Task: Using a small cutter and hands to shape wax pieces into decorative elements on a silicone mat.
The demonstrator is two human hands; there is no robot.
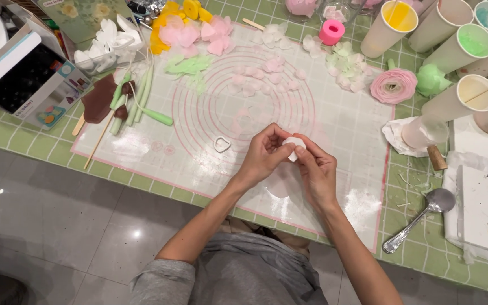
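Hands (292, 158) pinch white petal (295, 143) over mat (345, 130), mid-table.

Small white clay piece (295, 143), fingertip-pinched.

Pretty bright and even overall, soft indoor light from overhead. 2 small glare spots shine on the glossy floor tiles (40, 226). Shadows under the hands are faint and short. The white mat (334, 118) looks slightly washed out. Focus is decent in the middle, and the edges bend a bit, wide-angle style.
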